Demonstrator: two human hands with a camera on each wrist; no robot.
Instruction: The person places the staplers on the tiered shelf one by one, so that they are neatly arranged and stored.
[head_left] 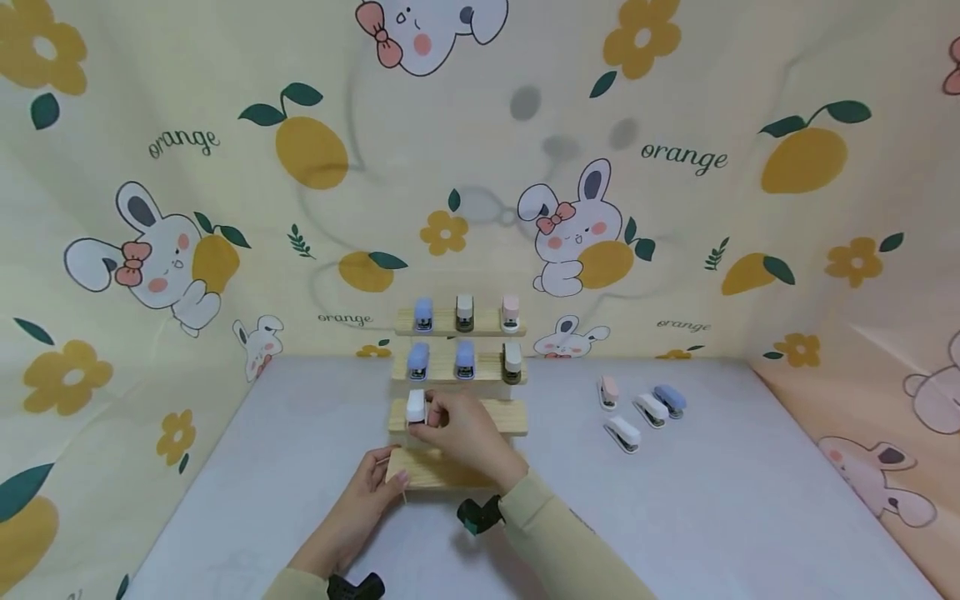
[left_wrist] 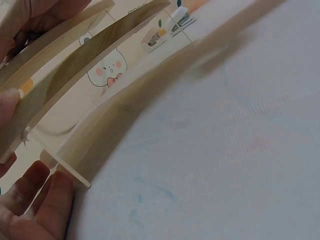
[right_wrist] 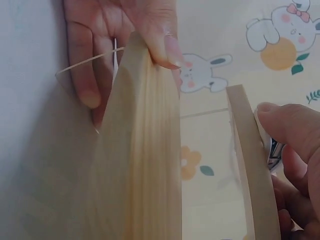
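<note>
Stand (head_left: pixel 502 417) of four pale wooden shelves stood on the white surface (head_left: pixel 712 517). Right hand (head_left: pixel 467 435): fingers pinched a white stapler (head_left: pixel 416 406), upright at the left end of the third shelf down; could not tell whether its base fully met the wood. Left hand (head_left: pixel 372 487): fingers gripped the left end of the lowest shelf (head_left: pixel 435 471), thumb on the board, other fingers round the clear side support (left_wrist: pixel 60 162).

Top shelf, left to right: blue stapler (head_left: pixel 423 313), white one with dark base (head_left: pixel 465 312), pink one (head_left: pixel 511 312). Second shelf: two blue staplers (head_left: pixel 417 361) (head_left: pixel 465 359), then a white one with dark base (head_left: pixel 512 363) at the right end.

Right of the stand, well apart from it, four more lay on the surface: pink (head_left: pixel 608 392), white (head_left: pixel 651 410) just beside blue (head_left: pixel 670 401), and another white (head_left: pixel 622 434) nearest the person. Patterned cloth (head_left: pixel 405 200) with rabbits and oranges rose behind. Black device (head_left: pixel 480 515) sat at the right wrist, another (head_left: pixel 356 587) at the left.
</note>
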